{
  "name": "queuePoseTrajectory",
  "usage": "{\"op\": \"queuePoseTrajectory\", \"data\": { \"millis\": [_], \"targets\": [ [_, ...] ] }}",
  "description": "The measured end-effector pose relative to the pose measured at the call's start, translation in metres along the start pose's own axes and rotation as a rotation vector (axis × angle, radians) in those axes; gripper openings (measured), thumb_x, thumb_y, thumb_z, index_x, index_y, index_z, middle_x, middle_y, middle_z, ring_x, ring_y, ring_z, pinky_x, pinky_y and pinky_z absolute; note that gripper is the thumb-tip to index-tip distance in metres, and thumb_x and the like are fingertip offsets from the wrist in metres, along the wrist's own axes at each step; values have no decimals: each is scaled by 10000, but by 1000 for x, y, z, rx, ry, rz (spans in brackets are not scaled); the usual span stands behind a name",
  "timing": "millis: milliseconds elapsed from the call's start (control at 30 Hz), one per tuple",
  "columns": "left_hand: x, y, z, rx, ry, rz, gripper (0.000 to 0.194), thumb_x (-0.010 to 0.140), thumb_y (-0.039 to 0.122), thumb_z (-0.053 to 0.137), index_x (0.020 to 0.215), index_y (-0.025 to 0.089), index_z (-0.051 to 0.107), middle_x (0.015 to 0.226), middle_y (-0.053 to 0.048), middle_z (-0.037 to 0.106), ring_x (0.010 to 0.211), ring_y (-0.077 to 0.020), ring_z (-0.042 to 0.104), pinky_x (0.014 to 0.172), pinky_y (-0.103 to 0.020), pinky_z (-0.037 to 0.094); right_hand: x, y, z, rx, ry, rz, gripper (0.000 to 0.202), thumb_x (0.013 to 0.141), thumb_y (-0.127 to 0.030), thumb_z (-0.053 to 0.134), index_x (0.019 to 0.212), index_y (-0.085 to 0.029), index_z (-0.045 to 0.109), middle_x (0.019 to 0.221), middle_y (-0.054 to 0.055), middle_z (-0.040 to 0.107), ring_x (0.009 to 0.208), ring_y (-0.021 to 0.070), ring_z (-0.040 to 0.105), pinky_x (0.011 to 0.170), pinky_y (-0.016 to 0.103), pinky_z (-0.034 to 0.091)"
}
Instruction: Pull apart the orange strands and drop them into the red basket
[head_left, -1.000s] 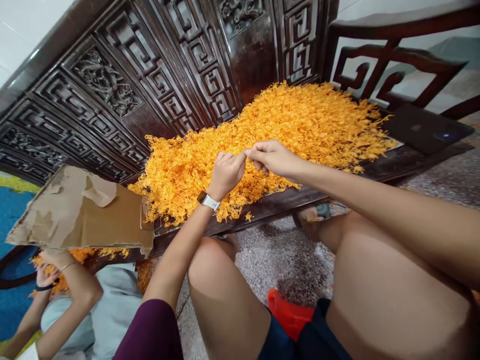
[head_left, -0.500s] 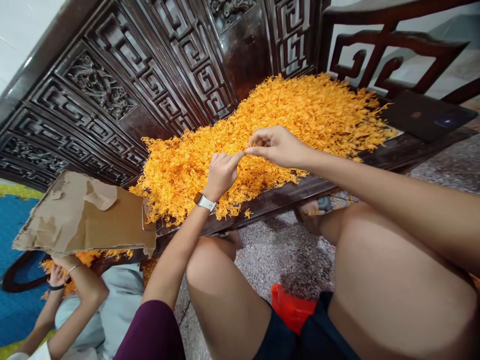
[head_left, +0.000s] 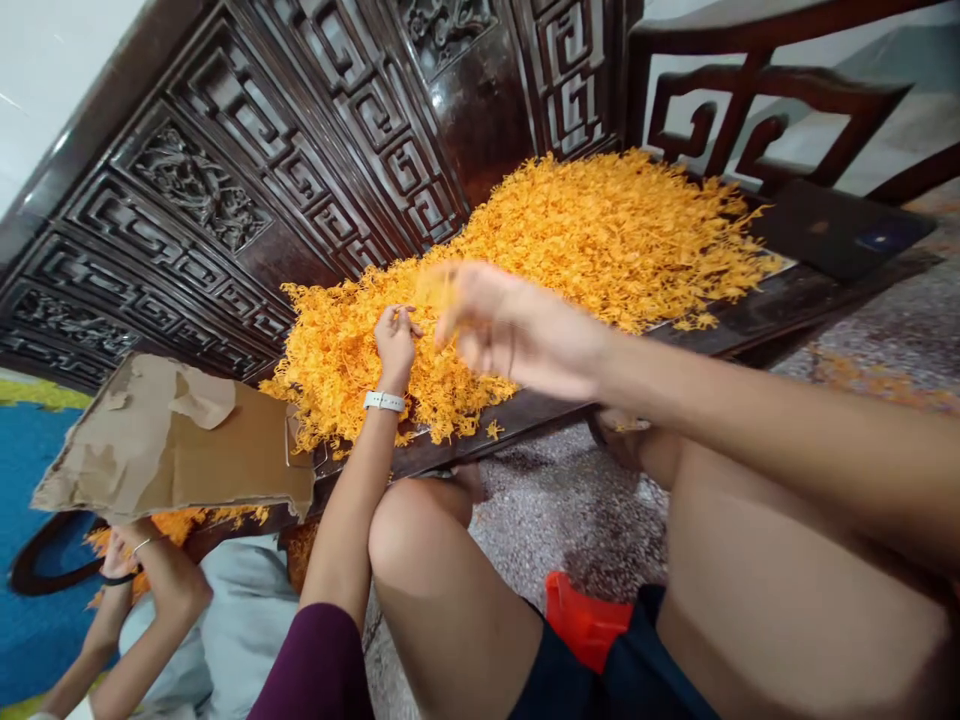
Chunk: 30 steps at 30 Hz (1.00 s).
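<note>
A long heap of small orange, stringy, spidery pieces (head_left: 600, 230) lies on the dark wooden bench. At the heap's left part is my left hand (head_left: 395, 340), its fingers curled in and pressed together; whether a small piece is between them is hard to see. A pale watch strap is round that wrist. My right hand (head_left: 517, 325) hangs over the middle of the heap, nearer to me, smeared by motion. Its fingers look bent and partly spread. Orange blur shows at its fingertips, and I cannot tell whether that is a held piece or the heap behind.
A torn cardboard sheet (head_left: 217, 440) stands at the heap's left end. Beyond it a co-worker's hands (head_left: 124, 555) are among more orange pieces. A dark flat device (head_left: 840, 230) lies at the bench's right. The carved backrest (head_left: 300, 170) rises behind. Something red (head_left: 585, 615) shows between my legs.
My hands have come apart from where their fingertips met. The left has drawn back left with fingers curled; the right has moved left and nearer to me, and is blurred. The view has shifted slightly.
</note>
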<state>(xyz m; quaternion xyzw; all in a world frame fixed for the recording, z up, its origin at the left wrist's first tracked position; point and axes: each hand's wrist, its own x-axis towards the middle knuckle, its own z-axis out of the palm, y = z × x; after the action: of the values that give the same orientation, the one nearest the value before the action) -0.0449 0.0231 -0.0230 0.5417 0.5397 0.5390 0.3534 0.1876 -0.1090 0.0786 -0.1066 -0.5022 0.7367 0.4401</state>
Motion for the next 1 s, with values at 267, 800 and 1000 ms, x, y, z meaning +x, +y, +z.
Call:
{"op": "queuePoseTrajectory", "data": {
  "millis": [267,800,1000],
  "targets": [
    [42,79,-5,23,-102,377,199,1049,165,525,876,213,611,686,-3,610,537,-104,576,601,-251,464,20,6,-58,-164,694,25,216,832,-226,771,937,-200,584,696,-2,571,514,91,409,469,243,282],
    [22,162,66,519,-691,610,170,943,119,520,905,158,681,748,-30,656,746,-152,617,778,-316,455,1,-2,-119,-1345,665,-373,340,911,-446,771,1128,-205,669,851,15,613,676,147,508,697,342,435],
    [31,146,77,283,-774,439,82,885,163,598,823,169,651,654,-21,619,654,-139,620,698,-304,476,-3,-4,-128,-1356,636,-369,453,905,-529,757,1214,-216,650,1078,79,655,826,191,590,772,371,487]
  ]
}}
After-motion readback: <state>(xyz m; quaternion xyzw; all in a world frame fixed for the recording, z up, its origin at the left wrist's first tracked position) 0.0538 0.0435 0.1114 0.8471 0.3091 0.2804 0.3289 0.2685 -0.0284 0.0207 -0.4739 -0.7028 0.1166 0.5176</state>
